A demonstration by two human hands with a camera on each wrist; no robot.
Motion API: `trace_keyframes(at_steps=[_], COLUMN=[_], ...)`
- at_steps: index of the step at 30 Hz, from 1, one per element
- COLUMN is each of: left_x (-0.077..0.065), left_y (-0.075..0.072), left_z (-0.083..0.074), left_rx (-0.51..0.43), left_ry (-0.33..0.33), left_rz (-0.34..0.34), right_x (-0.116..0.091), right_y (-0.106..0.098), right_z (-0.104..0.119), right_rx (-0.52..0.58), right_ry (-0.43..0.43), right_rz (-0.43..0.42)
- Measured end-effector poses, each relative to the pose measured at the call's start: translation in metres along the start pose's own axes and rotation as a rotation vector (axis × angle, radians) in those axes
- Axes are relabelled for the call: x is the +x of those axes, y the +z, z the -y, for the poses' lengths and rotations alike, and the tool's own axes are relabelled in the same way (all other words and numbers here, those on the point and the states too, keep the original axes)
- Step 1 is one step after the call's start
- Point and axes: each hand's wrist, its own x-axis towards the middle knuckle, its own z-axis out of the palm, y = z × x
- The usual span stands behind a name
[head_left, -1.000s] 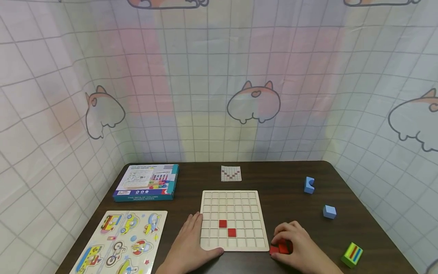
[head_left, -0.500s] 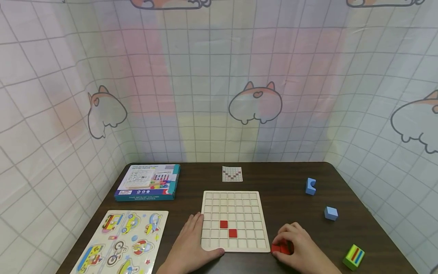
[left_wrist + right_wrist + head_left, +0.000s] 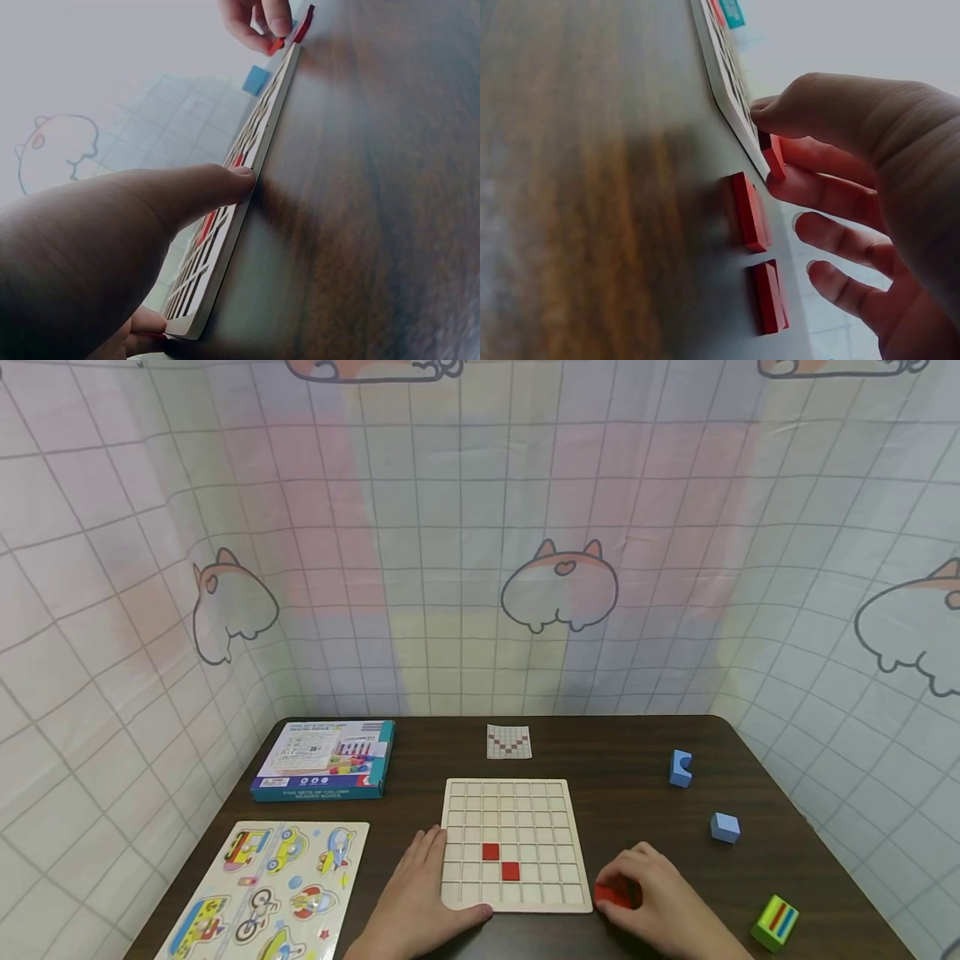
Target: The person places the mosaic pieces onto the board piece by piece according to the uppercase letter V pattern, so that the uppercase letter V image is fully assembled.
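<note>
Beside the near-left corner of the cream grid board [image 3: 551, 893], my left hand [image 3: 416, 893] lies with fingers straight along its left edge. The thumb [image 3: 217, 184] presses on the near edge. Two red square tiles, an upper one [image 3: 491, 852] and a lower one [image 3: 511, 871], sit in cells of the board. My right hand [image 3: 652, 893] is just off the near-right corner and pinches a red tile [image 3: 774, 157] between thumb and fingertips. More red tiles [image 3: 748, 214] rest on the table below that hand, in the right wrist view; in the head view the fingers partly hide them.
A small pattern card [image 3: 508, 742] lies behind the board. To the left are a teal-edged box [image 3: 322, 760] and a picture puzzle board [image 3: 292, 868]. On the right stand a blue notched block [image 3: 680, 769], a blue block [image 3: 725, 827] and a green striped block [image 3: 776, 922].
Over the last second my right hand works at the red tiles, its fingers drawing closer together. It now holds one tile in a pinch. My left hand stays at the board.
</note>
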Motion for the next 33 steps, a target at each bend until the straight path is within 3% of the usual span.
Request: trace_keyframes(at_steps=[6, 14, 21, 33], left_x=[0.001, 0.0, -0.003, 0.0], left_y=[0.002, 0.003, 0.0, -0.001], left_z=[0.003, 0.008, 0.005, 0.003], left_rx=[-0.004, -0.015, -0.002, 0.004], left_ry=[0.0, -0.018, -0.022, 0.0], left_rz=[-0.008, 0.0, -0.004, -0.027], right_x=[0.01, 0.023, 0.042, 0.068], right_y=[-0.003, 0.0, 0.005, 0.019], right_z=[0.003, 0.003, 0.015, 0.026], right_rx=[0.024, 0.013, 0.014, 0.039], right_ry=[0.012, -0.037, -0.051, -0.056], right_rz=[0.046, 0.063, 0.105, 0.084])
